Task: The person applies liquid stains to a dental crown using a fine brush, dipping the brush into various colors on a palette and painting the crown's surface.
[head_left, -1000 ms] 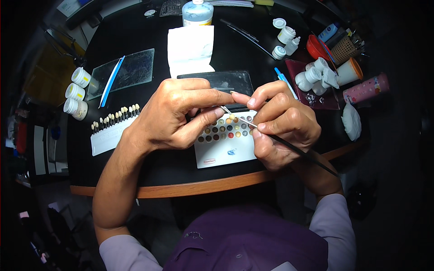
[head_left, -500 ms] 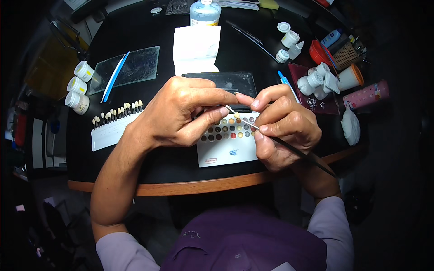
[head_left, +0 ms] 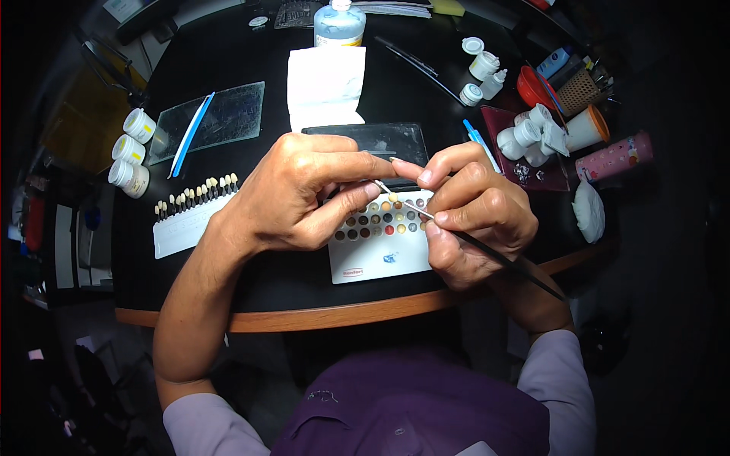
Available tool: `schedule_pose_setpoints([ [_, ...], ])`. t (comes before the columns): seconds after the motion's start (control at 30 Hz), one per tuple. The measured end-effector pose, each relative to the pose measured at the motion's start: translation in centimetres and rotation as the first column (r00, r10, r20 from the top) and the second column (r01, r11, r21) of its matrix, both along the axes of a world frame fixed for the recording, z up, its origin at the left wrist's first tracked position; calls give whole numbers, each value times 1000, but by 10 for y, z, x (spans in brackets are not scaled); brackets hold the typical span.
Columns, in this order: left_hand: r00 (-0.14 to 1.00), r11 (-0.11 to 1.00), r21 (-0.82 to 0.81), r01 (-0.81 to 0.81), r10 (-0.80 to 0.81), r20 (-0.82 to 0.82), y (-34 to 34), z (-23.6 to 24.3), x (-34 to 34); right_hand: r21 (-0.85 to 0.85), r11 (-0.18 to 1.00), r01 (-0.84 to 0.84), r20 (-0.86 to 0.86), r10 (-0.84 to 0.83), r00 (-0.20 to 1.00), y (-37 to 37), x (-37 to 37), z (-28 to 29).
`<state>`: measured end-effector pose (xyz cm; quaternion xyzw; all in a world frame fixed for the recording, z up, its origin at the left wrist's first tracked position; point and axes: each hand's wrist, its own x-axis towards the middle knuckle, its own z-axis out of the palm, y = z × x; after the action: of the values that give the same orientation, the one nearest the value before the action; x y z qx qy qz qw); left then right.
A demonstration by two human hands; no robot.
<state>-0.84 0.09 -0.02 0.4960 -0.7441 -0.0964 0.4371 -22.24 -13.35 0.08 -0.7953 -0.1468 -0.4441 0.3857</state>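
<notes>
Head view, left hand (head_left: pixel 304 190): thumb and index finger pinch a thin pin (head_left: pixel 383 187); a small cream piece (head_left: pixel 393 197) sits at its end, above the colour-sample card (head_left: pixel 380 262).
Right hand (head_left: pixel 483 209): grips a dark-handled brush (head_left: pixel 498 257); its tip is at the cream piece, contact too small to tell.
Worktop (head_left: pixel 266 292): carries the card; a tooth shade guide (head_left: pixel 194 226) lies left.

Black table (head_left: pixel 274 285) (wood-edged) | white card with coloured discs (head_left: pixel 380 262) | glass slab (head_left: pixel 232 114) | dark red tray (head_left: pixel 553 181) | bluish bottle (head_left: pixel 339 29)
</notes>
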Motion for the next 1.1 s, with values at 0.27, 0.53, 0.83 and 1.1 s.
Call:
schedule_pose_setpoints([
  [0.27,1000,1000,7,-4,4,-2,0,1,0,5,1000,4,-7,-4,1000,-1,-1,1],
  [0.53,1000,999,36,6,-6,2,0,0,1,-12,1000,-17,-25,17,1000,0,-1,1],
  [0.83,1000,997,72,17,-18,12,1,2,2,-15,1000,-10,-19,10,1000,0,0,-1],
  [1.1,997,993,109,46,-39,-74,1,3,0,-1,1000,8,-6,-8,1000,-2,-3,-2],
])
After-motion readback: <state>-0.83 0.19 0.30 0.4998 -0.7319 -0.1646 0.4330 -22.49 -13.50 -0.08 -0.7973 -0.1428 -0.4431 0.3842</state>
